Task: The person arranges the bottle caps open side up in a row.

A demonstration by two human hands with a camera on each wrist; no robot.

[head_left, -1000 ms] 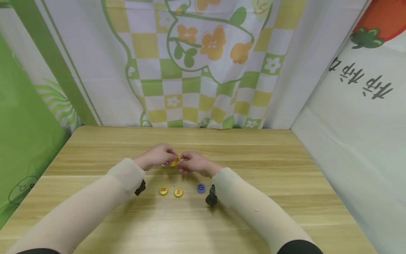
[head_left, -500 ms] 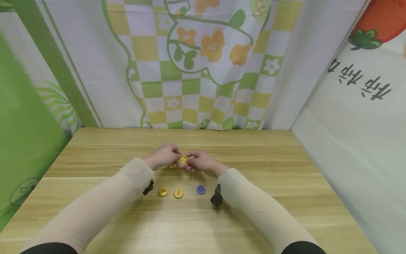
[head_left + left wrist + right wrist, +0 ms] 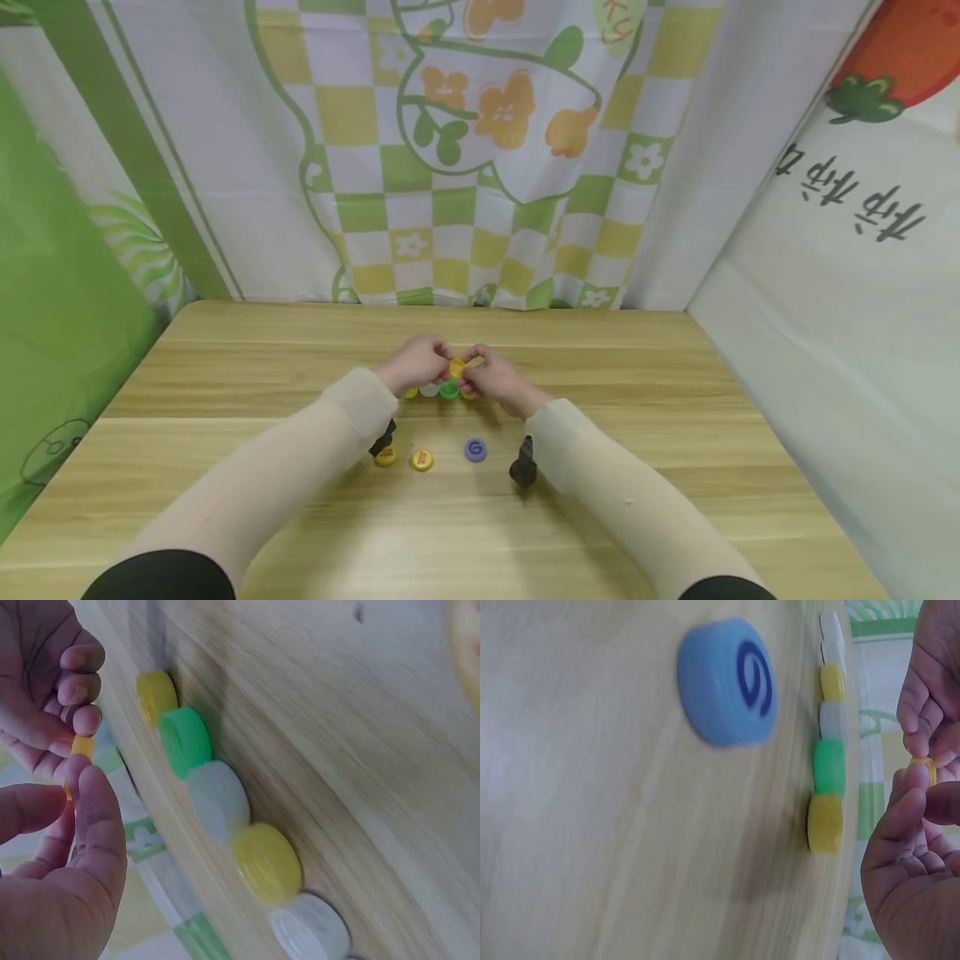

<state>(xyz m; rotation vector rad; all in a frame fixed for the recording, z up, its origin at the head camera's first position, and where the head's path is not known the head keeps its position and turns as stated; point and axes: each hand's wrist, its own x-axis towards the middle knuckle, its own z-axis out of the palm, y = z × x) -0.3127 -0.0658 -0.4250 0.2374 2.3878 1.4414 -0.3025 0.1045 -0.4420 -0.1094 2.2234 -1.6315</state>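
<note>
Fingertips of my left hand (image 3: 417, 364) and my right hand (image 3: 495, 379) pinch one small yellow bottle cap (image 3: 457, 369) between them, raised over the far part of the table. Below the hands runs a line of bottle caps set close together. Its right end has a yellow cap (image 3: 157, 697), then a green cap (image 3: 185, 742), a whitish cap (image 3: 219, 800), another yellow cap (image 3: 266, 864) and a white cap (image 3: 310, 928). In the right wrist view, the green cap (image 3: 829, 766) sits beside the yellow end cap (image 3: 825, 823).
Nearer the body lie two yellow caps with red print, one (image 3: 422, 459) in plain sight and one (image 3: 386, 456) partly under the left wrist's black camera (image 3: 382, 438). A blue cap (image 3: 476, 450) with a dark curved mark lies to their right. A patterned curtain (image 3: 480, 208) hangs behind the wooden table (image 3: 600, 358).
Both hands have shifted right along the line of caps, with a yellow cap between their fingertips. The green cap and more of the line now show beneath them. The nearer caps stay put.
</note>
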